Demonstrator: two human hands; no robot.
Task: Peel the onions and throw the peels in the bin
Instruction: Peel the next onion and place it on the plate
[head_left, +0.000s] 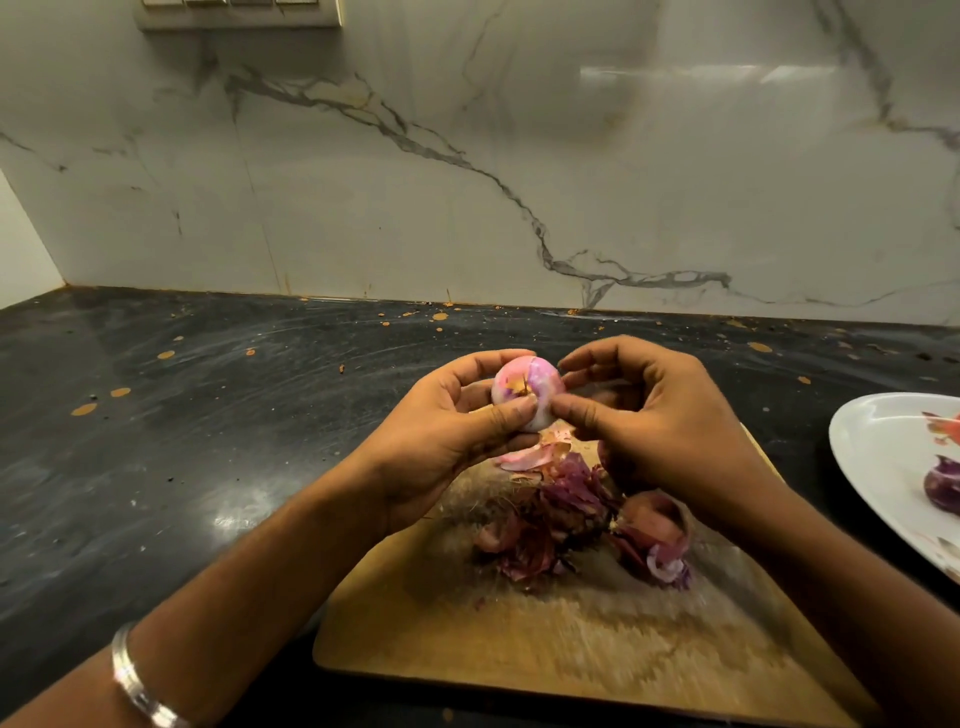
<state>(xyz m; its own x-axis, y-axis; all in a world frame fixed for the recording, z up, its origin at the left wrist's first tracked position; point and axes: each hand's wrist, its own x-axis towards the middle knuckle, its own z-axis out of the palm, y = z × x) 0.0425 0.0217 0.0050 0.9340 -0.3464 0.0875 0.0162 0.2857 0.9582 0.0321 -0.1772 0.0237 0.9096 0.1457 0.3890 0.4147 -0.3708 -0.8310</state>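
I see a wooden cutting board (519, 639) on a dark countertop (182, 415), a white plate (872, 457) at right, and a marble backsplash (467, 182) behind.

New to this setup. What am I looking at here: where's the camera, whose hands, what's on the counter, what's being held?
There is one picture, taken by a wide-angle camera worn on a person's head, looking forward and down. No robot: the two arms are the wearer's own.

The left hand grips a mostly peeled, pale pink onion above the board. The right hand has its thumb and fingertips at the onion's edge, apparently picking at remaining skin.

Below them a wooden cutting board lies on the dark counter. On the board lie a pile of purple onion peels and an onion still in its skin. At the right edge, a white plate holds a purple onion. No bin is in view.
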